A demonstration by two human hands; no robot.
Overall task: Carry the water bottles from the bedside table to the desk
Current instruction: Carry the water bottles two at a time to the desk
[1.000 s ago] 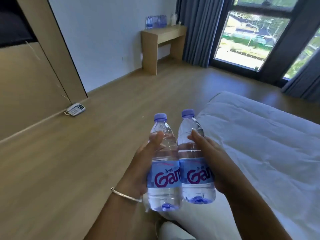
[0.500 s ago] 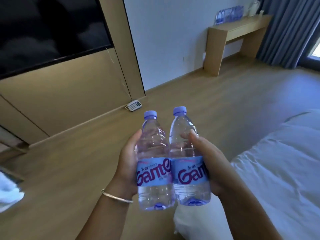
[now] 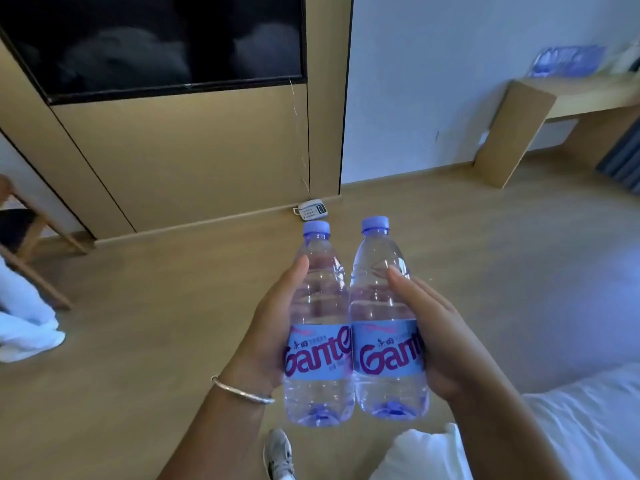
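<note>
Two clear water bottles with purple caps and blue labels stand upright side by side in front of me, touching. My left hand (image 3: 268, 334) grips the left bottle (image 3: 317, 306) from the left, thumb up its side. My right hand (image 3: 440, 341) grips the right bottle (image 3: 381, 299) from the right, thumb against its shoulder. The wooden desk (image 3: 540, 98) stands against the white wall at the far right, with several more bottles (image 3: 568, 60) on its top.
A white bed (image 3: 571, 427) fills the lower right corner. A white telephone (image 3: 312, 210) lies on the wooden floor by the wall panel under a dark TV screen (image 3: 156, 39). A wooden chair (image 3: 31, 244) and white cloth (image 3: 24, 327) sit at the left. My shoe (image 3: 278, 455) shows below.
The view has swung left: the window and much of the bed have left the frame, the TV panel and chair have come in. Both hands still hold the bottles the same way.
</note>
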